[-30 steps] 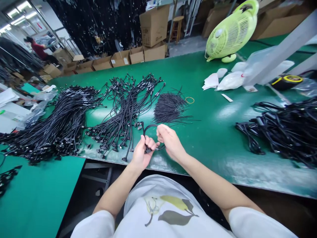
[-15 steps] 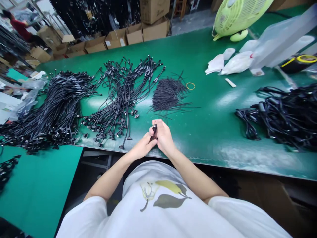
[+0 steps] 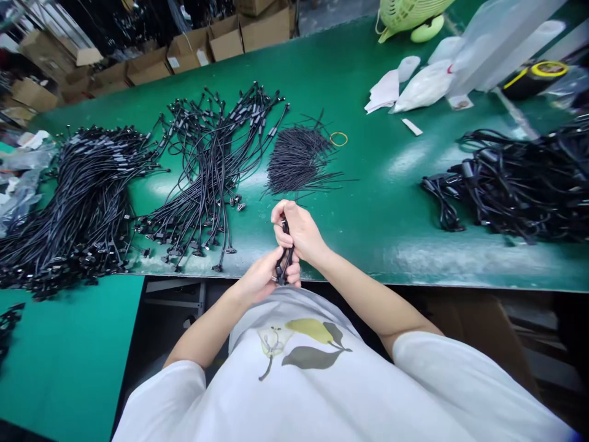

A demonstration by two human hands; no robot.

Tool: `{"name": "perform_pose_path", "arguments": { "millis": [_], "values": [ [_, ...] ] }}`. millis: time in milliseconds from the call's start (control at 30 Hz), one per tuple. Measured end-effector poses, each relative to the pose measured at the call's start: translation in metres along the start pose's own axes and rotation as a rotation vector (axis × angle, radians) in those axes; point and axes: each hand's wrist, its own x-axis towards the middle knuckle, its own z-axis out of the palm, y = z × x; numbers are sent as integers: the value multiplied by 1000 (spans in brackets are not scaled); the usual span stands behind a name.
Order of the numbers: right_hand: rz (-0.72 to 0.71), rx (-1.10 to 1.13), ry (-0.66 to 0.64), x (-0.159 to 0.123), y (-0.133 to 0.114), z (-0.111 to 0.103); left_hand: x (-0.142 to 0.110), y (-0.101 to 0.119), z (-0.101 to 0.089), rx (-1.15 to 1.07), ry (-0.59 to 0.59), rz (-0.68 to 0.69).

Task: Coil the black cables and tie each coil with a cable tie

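A black cable (image 3: 284,258), folded into a short narrow bundle, is between my two hands above the table's front edge. My left hand (image 3: 267,273) is closed round its lower part, with dark loops showing between thumb and fingers. My right hand (image 3: 297,230) grips the upper part, fingers curled over it. Just beyond my hands lies a heap of thin black ties (image 3: 294,158). To its left, black cables with connectors (image 3: 216,159) are fanned out, and a thicker pile of similar cables (image 3: 87,190) lies farther left. Parts of the held cable are hidden by my fingers.
On the right of the green table (image 3: 359,233) lies a pile of folded black cables (image 3: 519,184). A yellow rubber band (image 3: 338,139), a white plastic bag (image 3: 426,86), a tape measure (image 3: 536,78) and a light green fan (image 3: 409,15) are farther back. Cardboard boxes (image 3: 188,52) line the far edge.
The open loop of cable has been gathered into a tight bundle. My hands have come together, one above the other. The view has tilted down, so the fan is partly cut off.
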Motion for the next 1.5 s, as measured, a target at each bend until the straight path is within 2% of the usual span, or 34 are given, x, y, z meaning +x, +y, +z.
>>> {"name": "perform_pose_path", "arguments": {
  "millis": [200,267,333,433,500,600,667,733,800,867,900,967,1067,1133,1167,1267,1367,1433,1500],
  "values": [
    [-17,-13,-97,1,-3,-2,-4,2,7,-153,-107,-61],
    [-1,-70,-115,4,-4,-7,-1,-1,12,-209,-103,-86],
    [-74,-294,-72,6,-7,-16,4,-3,15,-259,-46,-45],
    [-371,-871,51,-2,-10,-27,15,4,7,-291,152,221],
    [-493,-1240,-24,-14,-6,-30,23,12,-3,-286,304,401],
    [-453,-1593,-232,-29,11,-25,31,23,-15,-268,393,488],
    [-393,-1615,-214,-32,22,-19,32,25,-17,-263,395,480],
    [-292,-1458,-165,-32,28,-15,32,23,-16,-247,397,474],
    [-160,-1278,-150,-32,25,-13,30,21,-14,-204,383,484],
    [-92,-1262,-179,-32,15,-14,29,20,-15,-126,377,518],
    [-121,-1323,-182,-32,8,-16,28,19,-17,-72,379,530],
    [-329,-1510,-200,-30,-8,-20,25,19,-22,82,368,538],
    [-786,-1748,-403,-21,-29,-27,18,18,-29,464,259,465],
    [-914,-1860,-618,-16,-34,-32,12,16,-31,723,182,368],
    [-891,-1908,-697,-15,-33,-35,8,15,-31,832,153,307],
    [-679,-1988,-830,-25,-21,-43,-2,10,-33,1095,85,149],
    [-552,-2005,-832,-41,-7,-50,-6,3,-36,1272,60,112],
    [-548,-2033,-797,-50,-2,-54,-6,2,-36,1270,36,90],
    [-607,-2042,-786,-53,-3,-57,-3,3,-34,1154,-28,22]
  ]
}}
